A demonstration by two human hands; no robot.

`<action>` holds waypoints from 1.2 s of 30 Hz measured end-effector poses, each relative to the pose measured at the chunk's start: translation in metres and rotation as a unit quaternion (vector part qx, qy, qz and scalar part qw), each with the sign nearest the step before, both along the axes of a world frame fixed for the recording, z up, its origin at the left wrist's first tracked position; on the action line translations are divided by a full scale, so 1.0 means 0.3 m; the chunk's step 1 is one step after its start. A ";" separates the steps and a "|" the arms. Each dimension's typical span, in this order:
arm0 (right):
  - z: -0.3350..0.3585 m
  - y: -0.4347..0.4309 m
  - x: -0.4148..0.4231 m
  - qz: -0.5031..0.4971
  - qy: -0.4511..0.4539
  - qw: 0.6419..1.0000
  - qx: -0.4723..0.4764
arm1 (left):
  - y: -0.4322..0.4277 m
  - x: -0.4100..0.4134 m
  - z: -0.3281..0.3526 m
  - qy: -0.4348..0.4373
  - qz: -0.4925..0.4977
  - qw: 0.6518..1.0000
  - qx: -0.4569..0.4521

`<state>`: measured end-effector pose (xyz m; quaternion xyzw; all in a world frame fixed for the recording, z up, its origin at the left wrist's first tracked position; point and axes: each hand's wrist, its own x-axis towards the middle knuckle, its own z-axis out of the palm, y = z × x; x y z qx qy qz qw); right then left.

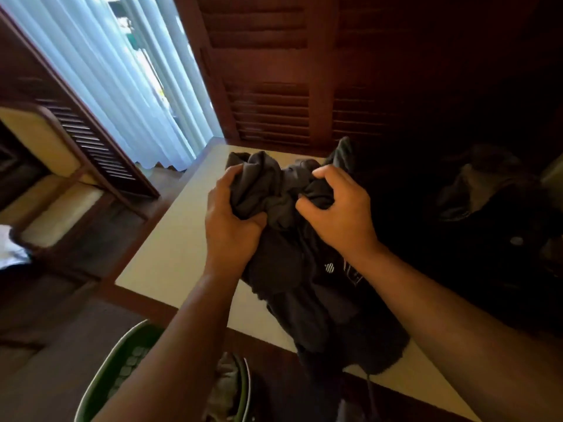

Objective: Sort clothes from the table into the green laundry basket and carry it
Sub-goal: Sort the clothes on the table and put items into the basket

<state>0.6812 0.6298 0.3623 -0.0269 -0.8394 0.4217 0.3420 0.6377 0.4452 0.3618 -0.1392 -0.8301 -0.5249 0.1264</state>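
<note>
A dark grey garment [307,287] with a small white print lies bunched on the cream-topped table [170,248], its lower end hanging over the near edge. My left hand [231,226] grips its left bunch and my right hand [338,208] grips its upper right folds. The green laundry basket [112,367] stands on the floor below the table's near edge, partly hidden by my left forearm, with a pale garment [227,382] inside it.
More dark clothes [487,202] lie heaped on the table's shadowed right side. Wooden louvred shutters [274,111] stand behind the table. White curtains [128,71] hang at the left. A wooden chair with cream cushions [51,190] is at far left.
</note>
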 end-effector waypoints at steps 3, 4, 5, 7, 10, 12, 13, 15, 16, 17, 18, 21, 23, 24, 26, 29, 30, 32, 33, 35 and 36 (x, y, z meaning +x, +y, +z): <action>0.011 -0.213 -0.002 0.034 -0.001 0.999 -0.009 | -0.210 -0.001 0.020 0.055 0.037 0.998 -0.015; 0.015 -0.281 -0.005 0.046 -0.001 0.999 -0.017 | -0.280 -0.005 0.024 0.078 0.048 0.996 -0.011; 0.015 -0.346 -0.007 0.057 -0.004 0.998 -0.032 | -0.348 -0.010 0.024 0.097 0.060 0.993 -0.009; 0.001 -0.459 -0.014 0.067 -0.031 0.995 -0.064 | -0.469 -0.021 0.007 0.106 0.085 0.991 -0.010; -0.088 -0.555 -0.036 0.061 -0.166 0.984 0.016 | -0.580 -0.023 -0.078 0.065 0.084 0.993 -0.050; -0.175 -0.570 -0.040 0.078 -0.298 0.942 0.130 | -0.620 -0.016 -0.184 -0.020 0.062 0.992 -0.108; -0.220 -0.569 -0.037 0.085 -0.343 0.916 0.188 | -0.636 -0.010 -0.241 -0.067 0.046 0.987 -0.136; -0.307 -0.561 -0.025 0.087 -0.388 0.872 0.287 | -0.661 0.011 -0.341 -0.147 0.007 0.972 -0.183; -0.345 -0.557 -0.021 0.088 -0.403 0.854 0.318 | -0.669 0.022 -0.379 -0.175 -0.008 0.961 -0.215; -0.378 -0.555 -0.022 0.092 -0.421 0.835 0.341 | -0.673 0.031 -0.403 -0.197 -0.012 0.945 -0.263; -0.403 -0.552 -0.028 0.101 -0.445 0.814 0.359 | -0.675 0.036 -0.418 -0.215 -0.004 0.924 -0.315; -0.451 -0.547 -0.073 0.134 -0.520 0.751 0.383 | -0.680 0.031 -0.428 -0.301 0.019 0.890 -0.343; -0.467 -0.543 -0.106 0.158 -0.557 0.727 0.369 | -0.687 0.016 -0.443 -0.361 0.009 0.888 -0.283; -0.474 -0.540 -0.121 0.169 -0.573 0.718 0.358 | -0.685 0.008 -0.448 -0.387 0.002 0.888 -0.247; -0.489 -0.528 -0.150 0.186 -0.598 0.705 0.333 | -0.670 -0.015 -0.464 -0.422 -0.007 0.882 -0.210; -0.512 -0.525 -0.187 0.208 -0.617 0.697 0.302 | -0.647 -0.056 -0.494 -0.425 0.004 0.879 -0.216; -0.514 -0.531 -0.200 0.214 -0.620 0.697 0.291 | -0.649 -0.065 -0.504 -0.418 0.020 0.880 -0.227; -0.519 -0.548 -0.214 0.218 -0.616 0.705 0.276 | -0.652 -0.060 -0.518 -0.398 0.059 0.880 -0.253; -0.526 -0.556 -0.214 0.220 -0.605 0.714 0.277 | -0.649 -0.050 -0.526 -0.378 0.078 0.885 -0.260; -0.534 -0.570 -0.198 0.221 -0.566 0.742 0.284 | -0.635 -0.022 -0.533 -0.347 0.106 0.896 -0.256; -0.535 -0.573 -0.182 0.219 -0.539 0.759 0.292 | -0.627 -0.003 -0.534 -0.343 0.117 0.898 -0.248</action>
